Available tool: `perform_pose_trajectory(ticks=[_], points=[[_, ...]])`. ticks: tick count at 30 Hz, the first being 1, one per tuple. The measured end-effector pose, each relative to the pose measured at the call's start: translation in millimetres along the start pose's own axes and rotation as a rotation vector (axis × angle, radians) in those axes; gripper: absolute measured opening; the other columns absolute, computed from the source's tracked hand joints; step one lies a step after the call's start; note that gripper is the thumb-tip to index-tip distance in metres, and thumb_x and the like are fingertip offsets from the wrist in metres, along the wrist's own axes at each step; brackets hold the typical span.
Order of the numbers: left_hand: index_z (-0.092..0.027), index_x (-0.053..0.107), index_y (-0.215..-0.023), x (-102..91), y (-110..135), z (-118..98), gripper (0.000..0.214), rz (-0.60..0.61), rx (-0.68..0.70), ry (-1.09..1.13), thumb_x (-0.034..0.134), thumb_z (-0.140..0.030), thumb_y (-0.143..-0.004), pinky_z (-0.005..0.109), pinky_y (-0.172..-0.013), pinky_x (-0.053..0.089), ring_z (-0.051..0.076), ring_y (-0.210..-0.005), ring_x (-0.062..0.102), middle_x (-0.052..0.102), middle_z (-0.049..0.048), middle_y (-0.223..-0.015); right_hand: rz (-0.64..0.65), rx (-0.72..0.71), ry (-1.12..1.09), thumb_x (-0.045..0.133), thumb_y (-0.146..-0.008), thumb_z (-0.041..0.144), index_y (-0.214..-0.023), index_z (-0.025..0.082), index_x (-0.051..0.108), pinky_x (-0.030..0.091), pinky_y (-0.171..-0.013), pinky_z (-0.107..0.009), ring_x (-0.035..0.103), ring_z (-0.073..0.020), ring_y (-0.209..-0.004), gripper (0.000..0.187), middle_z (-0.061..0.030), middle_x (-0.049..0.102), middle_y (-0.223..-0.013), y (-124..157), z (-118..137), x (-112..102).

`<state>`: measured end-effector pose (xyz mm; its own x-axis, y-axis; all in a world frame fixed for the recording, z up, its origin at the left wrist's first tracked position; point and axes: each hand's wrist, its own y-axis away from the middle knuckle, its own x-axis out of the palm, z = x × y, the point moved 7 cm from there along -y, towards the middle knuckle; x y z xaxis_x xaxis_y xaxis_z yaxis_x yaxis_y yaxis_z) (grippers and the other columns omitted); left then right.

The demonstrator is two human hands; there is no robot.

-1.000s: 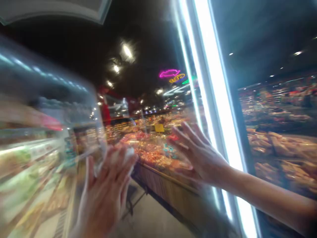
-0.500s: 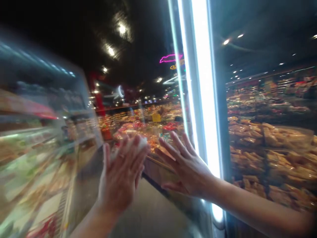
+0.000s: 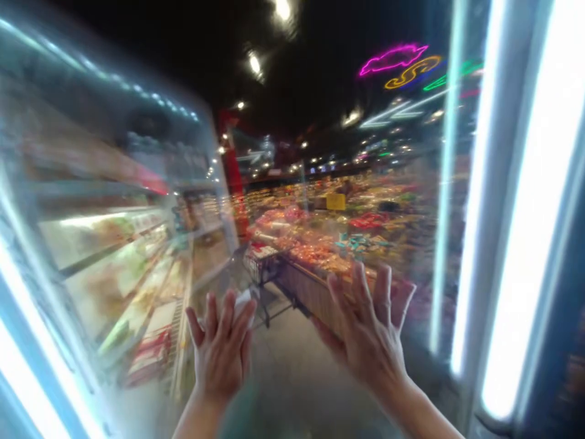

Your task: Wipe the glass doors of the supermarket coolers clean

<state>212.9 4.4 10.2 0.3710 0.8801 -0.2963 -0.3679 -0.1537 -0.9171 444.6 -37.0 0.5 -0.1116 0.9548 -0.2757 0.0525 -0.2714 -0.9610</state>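
My left hand [image 3: 223,360] is held up, palm away from me, with its fingers extended. Beneath its fingers a white tissue or cloth [image 3: 243,299] shows, mostly covered by the hand. My right hand [image 3: 372,332] is raised beside it, fingers spread wide, and nothing shows in it. Both hands seem to lie against a clear pane, though contact is hard to make out. To their right stands a bright vertical light tube [image 3: 525,231].
Blurred refrigerated shelves [image 3: 158,250] with packaged goods line the left. A shopping cart [image 3: 265,259] stands beyond my hands, near a long wood-sided display [image 3: 315,286] heaped with packages. Neon signs [image 3: 393,60] glow above.
My view has swung left, so the light tube now sits farther right. My left hand has moved lower, and my right hand has shifted right in view with its fingers pointing more upward.
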Motion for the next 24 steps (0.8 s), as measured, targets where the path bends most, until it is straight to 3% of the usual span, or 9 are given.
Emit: perform_pose_trajectory(ticks=[3, 5, 10, 16, 21, 24], points=[[-0.034, 0.014, -0.166, -7.3, -7.2, 27.6, 0.078, -0.068, -0.172, -0.013, 0.050, -0.017, -0.099, 0.058, -0.132, -0.009, 0.025, -0.164, -0.008, 0.003, -0.0005, -0.177, -0.026, 0.079, -0.008, 0.059, -0.098, 0.053, -0.169, 0.034, 0.002, 0.016, -0.114, -0.088, 0.005, -0.0516, -0.159, 0.093, -0.0099, 0.011, -0.176, -23.2, 6.2, 1.6], [-0.034, 0.014, -0.166, -7.5, 1.5, 38.1, 0.078, -0.087, -0.242, -0.012, 0.050, -0.016, -0.100, 0.061, -0.131, -0.007, 0.026, -0.164, -0.009, 0.003, 0.0014, -0.177, -0.036, 0.106, -0.005, 0.059, -0.098, 0.054, -0.169, 0.033, 0.001, 0.018, -0.114, -0.087, 0.006, -0.0524, -0.159, 0.094, -0.0109, 0.009, -0.177, -23.6, 10.6, 3.6], [-0.032, 0.011, -0.167, 0.5, 59.4, 39.4, 0.083, -0.051, -0.217, -0.011, 0.051, -0.011, -0.097, 0.052, -0.132, -0.010, 0.025, -0.164, -0.008, -0.002, -0.0012, -0.177, -0.063, 0.103, -0.023, 0.054, -0.099, 0.055, -0.168, 0.033, 0.001, 0.019, -0.112, -0.089, 0.013, -0.0530, -0.158, 0.090, -0.0111, 0.006, -0.177, 6.7, 34.8, 14.4], [-0.037, 0.012, -0.166, -13.6, 47.7, 91.9, 0.076, -0.046, -0.309, 0.038, 0.047, -0.018, -0.101, 0.062, -0.131, -0.007, 0.026, -0.163, -0.012, -0.001, 0.0001, -0.177, -0.045, 0.165, 0.020, 0.056, -0.098, 0.050, -0.169, 0.032, 0.006, 0.015, -0.112, -0.089, 0.011, -0.0557, -0.157, 0.088, -0.0153, 0.009, -0.176, -27.0, 52.3, 19.2], [-0.034, 0.010, -0.166, -11.2, 92.1, 101.4, 0.081, -0.017, -0.271, 0.024, 0.050, -0.016, -0.099, 0.057, -0.132, -0.010, 0.024, -0.163, -0.012, -0.004, -0.0004, -0.177, -0.032, 0.120, 0.036, 0.052, -0.099, 0.050, -0.169, 0.029, -0.002, 0.011, -0.112, -0.091, 0.002, -0.0536, -0.159, 0.091, -0.0131, -0.005, -0.177, 14.3, 79.8, 33.2], [-0.036, 0.011, -0.166, -14.5, 97.4, 114.8, 0.081, -0.019, -0.271, 0.034, 0.051, -0.017, -0.098, 0.063, -0.130, -0.009, 0.026, -0.163, -0.012, -0.004, 0.0003, -0.177, -0.048, 0.138, 0.037, 0.054, -0.098, 0.054, -0.169, 0.026, -0.002, 0.012, -0.110, -0.091, 0.000, -0.0552, -0.158, 0.094, -0.0144, -0.009, -0.177, 16.1, 97.3, 37.2]])
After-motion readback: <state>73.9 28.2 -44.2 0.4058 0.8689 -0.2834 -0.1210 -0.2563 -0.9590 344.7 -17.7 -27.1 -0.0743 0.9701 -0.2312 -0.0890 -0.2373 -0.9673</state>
